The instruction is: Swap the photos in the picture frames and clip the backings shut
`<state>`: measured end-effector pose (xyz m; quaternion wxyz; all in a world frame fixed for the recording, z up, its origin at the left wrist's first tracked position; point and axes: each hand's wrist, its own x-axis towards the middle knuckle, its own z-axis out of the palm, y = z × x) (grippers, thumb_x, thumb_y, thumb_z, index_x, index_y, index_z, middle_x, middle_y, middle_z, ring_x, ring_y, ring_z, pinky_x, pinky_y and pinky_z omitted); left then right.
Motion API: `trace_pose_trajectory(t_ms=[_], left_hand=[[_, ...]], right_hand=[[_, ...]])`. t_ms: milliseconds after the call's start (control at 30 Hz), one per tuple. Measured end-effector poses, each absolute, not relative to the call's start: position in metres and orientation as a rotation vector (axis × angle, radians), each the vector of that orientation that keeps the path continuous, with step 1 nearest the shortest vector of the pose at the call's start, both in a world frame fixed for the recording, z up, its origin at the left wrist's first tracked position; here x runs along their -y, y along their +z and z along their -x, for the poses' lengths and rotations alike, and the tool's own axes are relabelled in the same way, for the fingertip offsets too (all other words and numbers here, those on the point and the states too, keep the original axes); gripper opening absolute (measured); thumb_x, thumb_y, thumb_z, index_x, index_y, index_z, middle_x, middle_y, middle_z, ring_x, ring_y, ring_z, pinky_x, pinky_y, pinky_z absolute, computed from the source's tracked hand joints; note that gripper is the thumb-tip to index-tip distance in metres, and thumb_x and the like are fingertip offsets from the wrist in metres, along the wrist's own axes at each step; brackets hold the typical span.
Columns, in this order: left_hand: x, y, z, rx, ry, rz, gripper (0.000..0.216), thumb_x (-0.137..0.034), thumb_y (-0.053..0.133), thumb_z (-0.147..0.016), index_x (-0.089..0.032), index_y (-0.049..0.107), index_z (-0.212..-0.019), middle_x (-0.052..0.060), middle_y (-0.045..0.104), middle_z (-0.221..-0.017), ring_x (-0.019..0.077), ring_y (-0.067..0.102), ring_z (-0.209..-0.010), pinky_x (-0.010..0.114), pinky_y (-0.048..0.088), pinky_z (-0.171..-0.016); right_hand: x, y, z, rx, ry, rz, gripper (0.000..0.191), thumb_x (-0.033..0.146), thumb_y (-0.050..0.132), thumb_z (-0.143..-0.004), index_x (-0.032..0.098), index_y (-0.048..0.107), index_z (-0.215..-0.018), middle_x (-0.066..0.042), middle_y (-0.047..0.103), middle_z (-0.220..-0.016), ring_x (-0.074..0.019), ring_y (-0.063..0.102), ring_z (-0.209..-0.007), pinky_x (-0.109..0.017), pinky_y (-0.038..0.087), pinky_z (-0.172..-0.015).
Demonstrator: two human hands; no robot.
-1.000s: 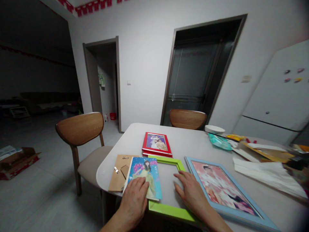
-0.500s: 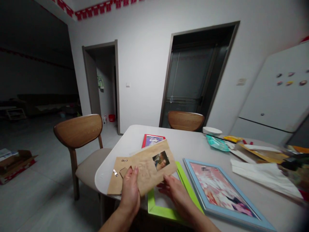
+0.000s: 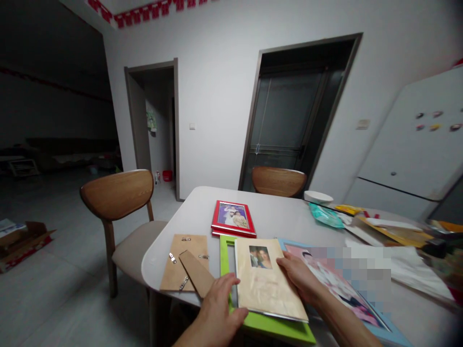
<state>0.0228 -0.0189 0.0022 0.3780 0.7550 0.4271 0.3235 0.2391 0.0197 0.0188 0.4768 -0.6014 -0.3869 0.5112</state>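
A tan paper sheet (image 3: 269, 286) bearing a small photo (image 3: 260, 257) lies over the green picture frame (image 3: 265, 324), with a thin white edge showing beneath it. My right hand (image 3: 304, 277) grips the sheet's right edge, thumb on top; its other fingers are hidden. At the lower left of the sheet, my left hand (image 3: 222, 308) has its fingers spread around the green frame's left side, holding nothing. To the left rests a brown frame backing board (image 3: 170, 274) with metal clips and a stand leg (image 3: 197, 274).
Red picture frames (image 3: 233, 219) are stacked behind the green one. Close on the right lies a blue picture frame (image 3: 356, 299) with a picture in it. Beyond are a teal packet (image 3: 326, 215), a white bowl (image 3: 318, 197) and wrappings (image 3: 415, 265). Wooden chairs (image 3: 119, 193) stand around the table.
The tan sheet has turned upright and come down to the right onto the green frame. My left hand has let go of it; my right hand has moved to its right edge.
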Motion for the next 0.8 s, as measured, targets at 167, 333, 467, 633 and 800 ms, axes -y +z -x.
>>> trace_pose_trajectory(t_ms=[167,333,467,633,800], left_hand=[[0.026,0.005,-0.025,-1.073,0.567,-2.26,0.055,-0.016,0.061,-0.061,-0.005,0.045,-0.112,0.019,0.033,-0.129,0.0261,0.025,-0.121,0.039,0.02,-0.101],[0.023,0.005,-0.025,-1.103,0.486,-2.363,0.059,-0.015,0.066,-0.057,-0.008,0.045,-0.112,0.016,0.035,-0.129,0.0252,0.027,-0.12,0.04,0.022,-0.1],[0.025,0.005,-0.026,-1.131,0.436,-2.399,0.062,-0.016,0.064,-0.059,-0.008,0.042,-0.116,0.016,0.032,-0.13,0.0252,0.025,-0.121,0.04,0.021,-0.101],[0.025,0.003,-0.025,-1.131,0.421,-2.407,0.068,-0.015,0.064,-0.059,-0.006,0.036,-0.12,0.017,0.028,-0.132,0.0251,0.024,-0.121,0.039,0.021,-0.101],[0.023,0.0,-0.024,-1.11,0.449,-2.425,0.065,-0.015,0.064,-0.059,-0.007,0.039,-0.118,0.017,0.027,-0.132,0.0258,0.024,-0.122,0.04,0.022,-0.101]], right_hand=[[-0.034,0.003,-0.232,1.155,1.148,1.536,0.044,0.017,0.035,-0.063,0.011,0.05,-0.104,-0.009,0.067,-0.075,-0.0186,0.062,-0.059,-0.025,0.046,-0.05],[-0.042,-0.001,-0.235,1.203,1.038,1.609,0.043,0.022,0.036,-0.063,0.011,0.055,-0.101,-0.008,0.067,-0.076,-0.0191,0.062,-0.062,-0.025,0.045,-0.052],[-0.041,0.003,-0.237,1.316,0.865,1.688,0.044,0.024,0.038,-0.063,0.011,0.056,-0.101,-0.009,0.067,-0.084,-0.0194,0.062,-0.067,-0.023,0.044,-0.055],[-0.039,0.0,-0.235,1.33,0.884,1.672,0.051,0.021,0.036,-0.063,0.008,0.047,-0.111,-0.01,0.066,-0.085,-0.0181,0.062,-0.064,-0.023,0.045,-0.053],[-0.04,-0.003,-0.233,1.459,0.641,1.808,0.044,0.023,0.036,-0.065,0.009,0.052,-0.103,-0.01,0.065,-0.089,-0.017,0.061,-0.07,-0.022,0.043,-0.057]])
